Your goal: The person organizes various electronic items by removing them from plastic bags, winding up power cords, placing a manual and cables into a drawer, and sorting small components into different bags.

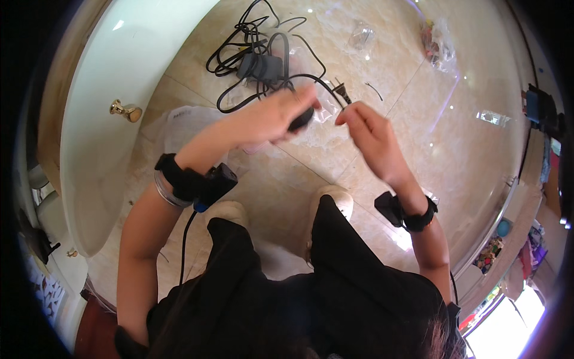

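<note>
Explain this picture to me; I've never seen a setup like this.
There's no robot: these are a person's two bare hands. One picture, from a wide fisheye camera on the person's head looking down, so straight edges bend near the rim. Each wrist wears a black strap with a small box.

The left hand holds a black rounded object, too blurred to name. The right hand pinches a black cord near a two-pronged plug.

On the tiled floor lie looped black cables, a dark grey box and clear plastic packaging.
</note>
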Tool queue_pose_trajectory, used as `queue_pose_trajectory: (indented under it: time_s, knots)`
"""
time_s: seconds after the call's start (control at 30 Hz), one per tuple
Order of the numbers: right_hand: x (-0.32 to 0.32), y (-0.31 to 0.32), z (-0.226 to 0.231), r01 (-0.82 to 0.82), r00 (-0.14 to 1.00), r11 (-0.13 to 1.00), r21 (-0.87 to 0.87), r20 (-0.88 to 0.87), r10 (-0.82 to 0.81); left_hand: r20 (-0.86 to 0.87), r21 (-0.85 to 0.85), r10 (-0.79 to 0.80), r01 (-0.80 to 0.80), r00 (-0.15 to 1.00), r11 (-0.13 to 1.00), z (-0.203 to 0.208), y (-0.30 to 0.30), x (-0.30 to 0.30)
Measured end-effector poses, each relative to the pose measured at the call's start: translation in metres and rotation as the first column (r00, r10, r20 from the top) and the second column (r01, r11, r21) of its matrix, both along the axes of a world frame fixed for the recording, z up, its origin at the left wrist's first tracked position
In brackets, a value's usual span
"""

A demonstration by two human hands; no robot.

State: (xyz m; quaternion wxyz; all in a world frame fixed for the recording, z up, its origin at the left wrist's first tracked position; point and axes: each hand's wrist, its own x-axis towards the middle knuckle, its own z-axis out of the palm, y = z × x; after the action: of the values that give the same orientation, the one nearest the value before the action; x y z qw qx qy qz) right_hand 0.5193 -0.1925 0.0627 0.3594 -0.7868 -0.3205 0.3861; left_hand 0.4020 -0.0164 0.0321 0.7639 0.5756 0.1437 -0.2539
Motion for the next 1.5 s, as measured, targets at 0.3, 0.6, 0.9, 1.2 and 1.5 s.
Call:
queue_pose_trajectory:
  time_s: [0.3,0.6,0.9,1.2,1.5]
  knots:
    - [-0.033,0.012,0.011,-0.085,0.996,0.975,0.205,0.05,0.077,0.09,0.024,0.273,-0.276,0.958,0.961,-0.011,-0.008,0.005]
    - [-0.047,0.003,-0.029,-0.266,0.954,0.945,0.191,-0.088,0.287,-0.084,-0.562,0.661,-0.583,0.746,0.587,-0.004,-0.004,0.01]
    - [0.015,-0.015,-0.056,-0.524,0.675,0.851,0.011,0.615,0.408,0.007,-0.57,-0.211,0.177,0.977,0.802,0.014,0.003,-0.004]
    - [-0.01,0.012,-0.005,-0.409,0.563,0.912,0.038,0.797,0.219,-0.079,0.149,0.105,-0.093,0.991,0.984,0.003,-0.026,0.001]
    - [-0.02,0.011,0.023,-0.368,0.32,0.909,-0.196,0.891,0.322,0.197,0.404,0.292,-0.349,0.936,0.846,-0.019,-0.027,-0.001]
